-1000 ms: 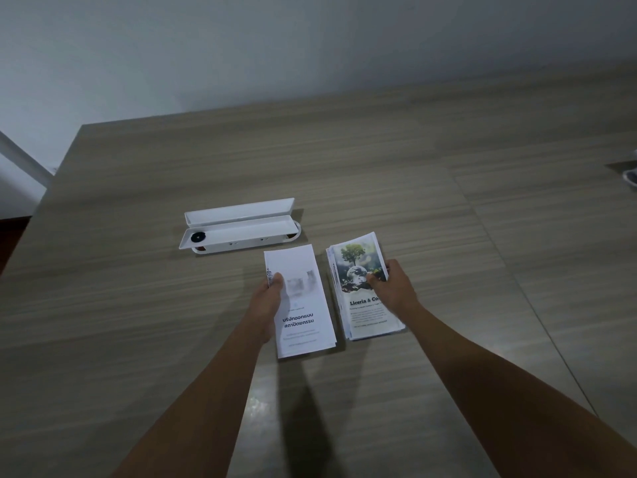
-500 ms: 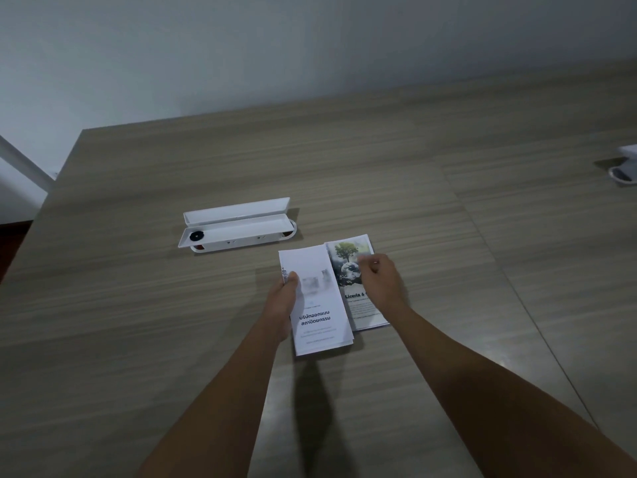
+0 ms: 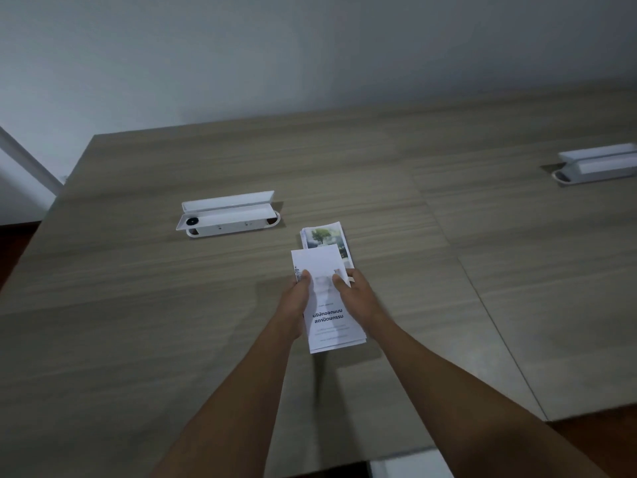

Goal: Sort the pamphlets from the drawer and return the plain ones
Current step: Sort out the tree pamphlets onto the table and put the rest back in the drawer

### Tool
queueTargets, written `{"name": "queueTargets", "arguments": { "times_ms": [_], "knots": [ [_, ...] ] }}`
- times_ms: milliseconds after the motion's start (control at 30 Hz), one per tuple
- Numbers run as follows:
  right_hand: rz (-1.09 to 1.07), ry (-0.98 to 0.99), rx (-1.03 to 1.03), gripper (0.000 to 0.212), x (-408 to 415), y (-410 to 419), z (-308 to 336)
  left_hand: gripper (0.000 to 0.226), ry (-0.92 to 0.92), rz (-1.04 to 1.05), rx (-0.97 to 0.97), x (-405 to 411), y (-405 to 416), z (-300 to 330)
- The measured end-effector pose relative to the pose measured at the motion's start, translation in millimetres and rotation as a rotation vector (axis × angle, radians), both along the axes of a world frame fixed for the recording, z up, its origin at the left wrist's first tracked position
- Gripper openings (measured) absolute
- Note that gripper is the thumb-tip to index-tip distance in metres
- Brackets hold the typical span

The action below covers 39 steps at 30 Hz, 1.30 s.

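A stack of plain white pamphlets (image 3: 326,319) with black printed text is held above the wooden table (image 3: 172,305). My left hand (image 3: 295,305) grips its left edge and my right hand (image 3: 355,294) grips its right edge, thumbs on top. Just beyond it, a stack of picture pamphlets (image 3: 324,236) showing a tree lies flat on the table, its near part hidden under the white stack. No drawer is in view.
A white open socket box (image 3: 227,215) sits in the table to the left of the pamphlets. A second white box (image 3: 596,163) sits at the far right. The table's near edge runs along the bottom, with a white object (image 3: 406,465) below it.
My left hand has carried the plain stack to the right, over the near part of the picture stack. My right hand left the picture stack and took the plain stack's right edge.
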State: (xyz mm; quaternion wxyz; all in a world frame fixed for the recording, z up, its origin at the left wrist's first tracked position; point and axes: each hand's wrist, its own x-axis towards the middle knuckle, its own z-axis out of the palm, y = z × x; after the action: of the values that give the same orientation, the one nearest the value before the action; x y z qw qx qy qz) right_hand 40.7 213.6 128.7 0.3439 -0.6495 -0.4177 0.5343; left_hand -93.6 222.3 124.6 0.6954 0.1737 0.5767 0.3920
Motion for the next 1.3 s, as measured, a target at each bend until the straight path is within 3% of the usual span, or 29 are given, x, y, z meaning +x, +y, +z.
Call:
{"name": "queueTargets", "arguments": {
  "times_ms": [667, 800, 1300],
  "knots": [
    [-0.079, 0.059, -0.104, 0.022, 115, -246, -22, 0.038, 0.065, 0.056, -0.060, 130, -239, -17],
    [-0.055, 0.023, -0.153, 0.013, 132, -278, -31, 0.036, 0.054, 0.039, -0.067, 143, -276, -29],
    [0.002, -0.052, -0.349, 0.025, 143, -367, -83, 0.025, -0.022, 0.025, -0.280, 150, -367, -80]
  ]
}}
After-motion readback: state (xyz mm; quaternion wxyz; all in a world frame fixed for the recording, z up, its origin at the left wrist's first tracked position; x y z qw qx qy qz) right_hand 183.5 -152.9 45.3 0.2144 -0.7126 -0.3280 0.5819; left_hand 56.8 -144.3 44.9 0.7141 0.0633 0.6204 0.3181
